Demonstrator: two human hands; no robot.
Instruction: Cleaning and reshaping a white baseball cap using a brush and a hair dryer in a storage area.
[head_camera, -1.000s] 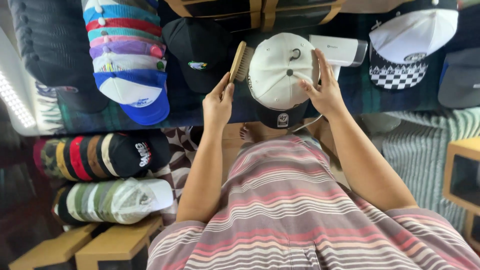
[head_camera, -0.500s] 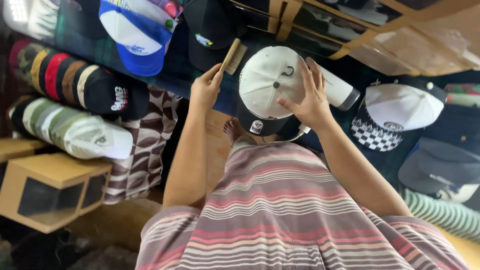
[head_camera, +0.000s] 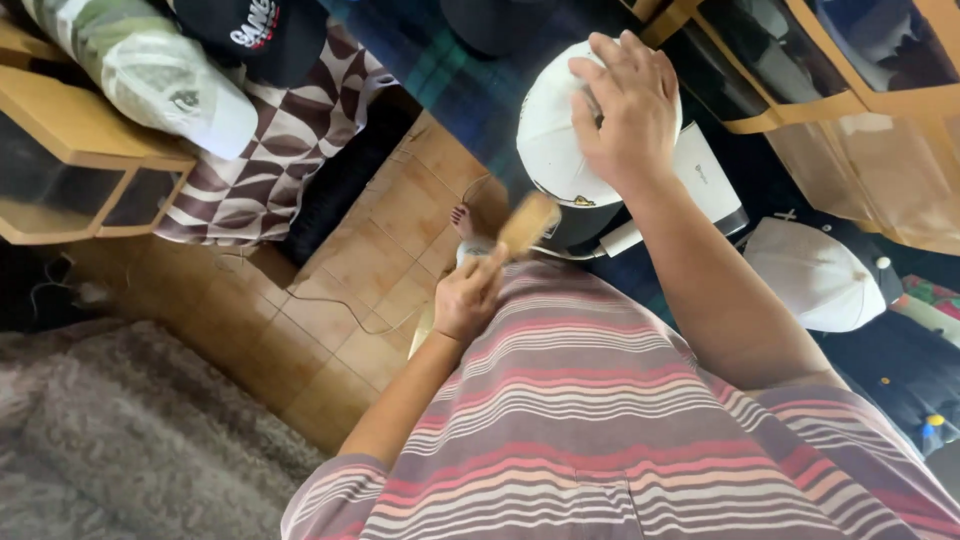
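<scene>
From the head camera, looking down past my striped shirt (head_camera: 620, 420): my right hand (head_camera: 625, 105) lies spread over the crown of the white cap (head_camera: 555, 140), fingers apart and flat on the cloth, pressing rather than pinching. The cap sits on the dark plaid worktop (head_camera: 470, 80), partly over a white box (head_camera: 705, 180). My left hand (head_camera: 465, 300) is pulled back near my belly with its grip closed around the handle of a small wooden brush (head_camera: 525, 225), whose head points up toward the cap's brim but is not touching it.

The cap looks light and soft, so I judge the crown would dent under a hard press; the brim seems the stiffer place to take hold, or a flat palm on top as now. The brush looks rigid and light.

Another white cap (head_camera: 820, 275) lies to the right, and more caps (head_camera: 150, 60) are stacked upper left above the tiled floor (head_camera: 370, 270)
</scene>
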